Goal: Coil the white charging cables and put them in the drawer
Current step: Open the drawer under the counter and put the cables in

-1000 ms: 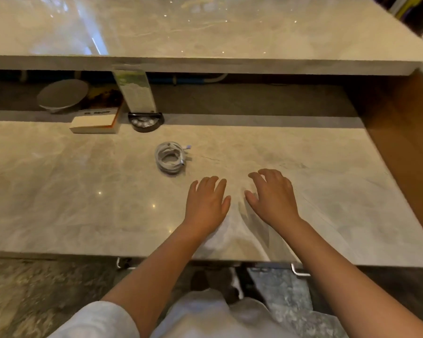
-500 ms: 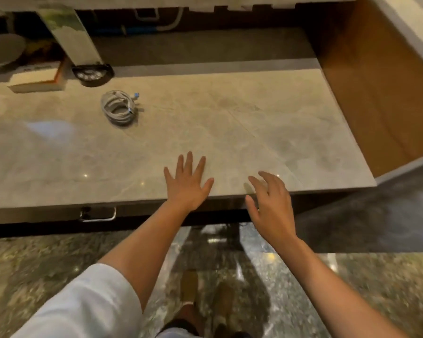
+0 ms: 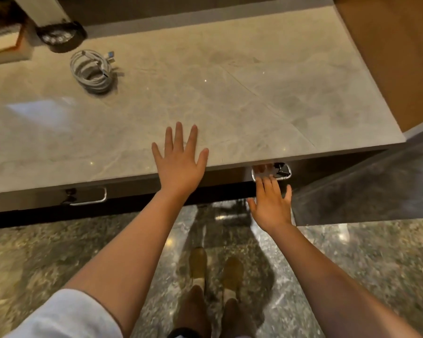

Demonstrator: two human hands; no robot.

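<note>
— What were the hands doing?

— The right hand reached under the front edge of the marble counter, fingers straight, the tips at a chrome drawer handle. They were not curled round it, and I could not tell whether they touched the metal. The left hand lay flat on the counter near its front edge, fingers spread, holding nothing.

— And the cables?

— The white charging cables lay coiled in one bundle on the counter, well apart from both hands, off to the far left. A plug end stuck out on the bundle's right side.

— Was the drawer open?

— No. The dark drawer front under the counter looked shut. A second chrome handle sat further left on the same front.

— Anything else about?

— A round black dish stood just behind the coil, at the foot of a pale post. A flat box with an orange edge lay at the far left. A brown wooden panel closed off the counter's right side. Below, brown shoes stood on a polished speckled floor.

— Could any writing be read?

— None; the box and dish were too blurred.
</note>
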